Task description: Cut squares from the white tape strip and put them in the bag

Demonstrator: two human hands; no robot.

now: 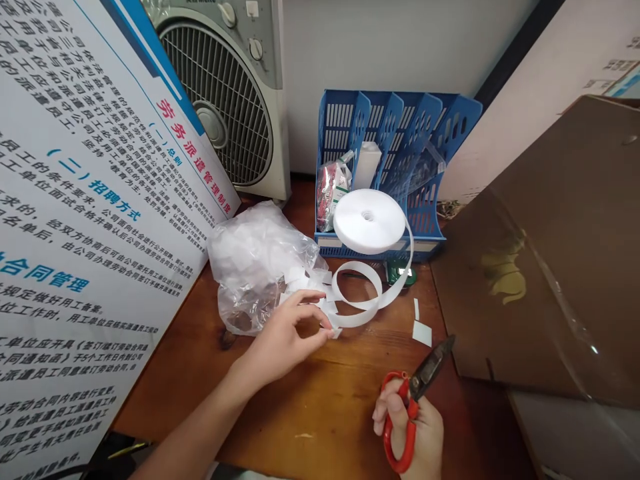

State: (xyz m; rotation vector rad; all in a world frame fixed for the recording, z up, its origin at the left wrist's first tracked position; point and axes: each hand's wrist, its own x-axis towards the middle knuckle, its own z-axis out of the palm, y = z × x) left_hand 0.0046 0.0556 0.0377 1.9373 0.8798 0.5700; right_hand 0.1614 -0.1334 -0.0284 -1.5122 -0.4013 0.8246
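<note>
Left hand (pixel 287 330) pinches the loose tape end (pixel 334 327), just in front of the white tape roll (pixel 369 221). Right hand (pixel 413 430) grips red scissors (pixel 413 400) (blades nearly closed), nearer than the roll. Risk: the slack curl twisting, making a crooked cut.

Red-handled metal scissors (pixel 407 413) with dark blades, a white roll of flat tape (pixel 369 221), a blue slotted plastic file rack (pixel 400 167), a reddish-brown wooden bench (pixel 325 393), a clear crinkly plastic bag (pixel 257 267), and a white poster board (pixel 85 200) with blue and red lettering.
</note>
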